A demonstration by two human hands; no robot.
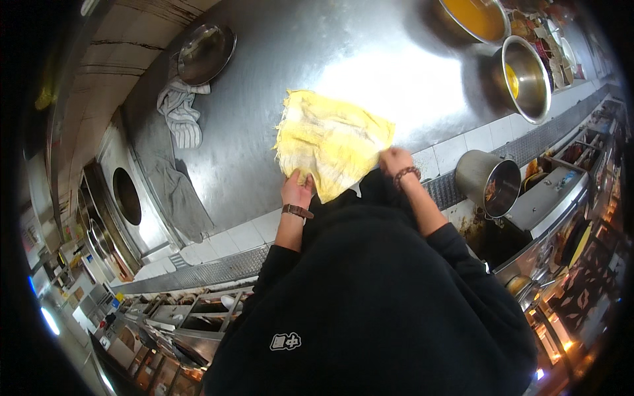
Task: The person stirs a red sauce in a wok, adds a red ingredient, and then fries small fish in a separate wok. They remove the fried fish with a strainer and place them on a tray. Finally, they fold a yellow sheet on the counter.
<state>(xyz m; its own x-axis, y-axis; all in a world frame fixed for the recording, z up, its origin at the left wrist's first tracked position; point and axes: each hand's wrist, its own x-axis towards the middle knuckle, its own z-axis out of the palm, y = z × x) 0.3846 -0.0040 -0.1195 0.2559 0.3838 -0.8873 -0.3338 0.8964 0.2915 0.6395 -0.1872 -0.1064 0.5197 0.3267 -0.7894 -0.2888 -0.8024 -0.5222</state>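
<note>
A yellow and white checked cloth (332, 141) with a frayed left edge is spread between my hands above the front edge of a stainless steel worktop (257, 64). My left hand (297, 187), with a brown watch strap at the wrist, pinches the cloth's near left edge between thumb and fingers. At its right corner my right hand (396, 162), wearing a beaded bracelet, grips the fabric with curled fingers. The cloth's lower corner hangs down before my black top.
A striped towel (181, 111) and a metal bowl (207, 54) lie at the left, beside a grey cloth (171, 183). Steel bowls, one with orange liquid (478, 20) and one with yellow residue (526, 79), stand at the right. A deep pot (488, 183) is by the stove.
</note>
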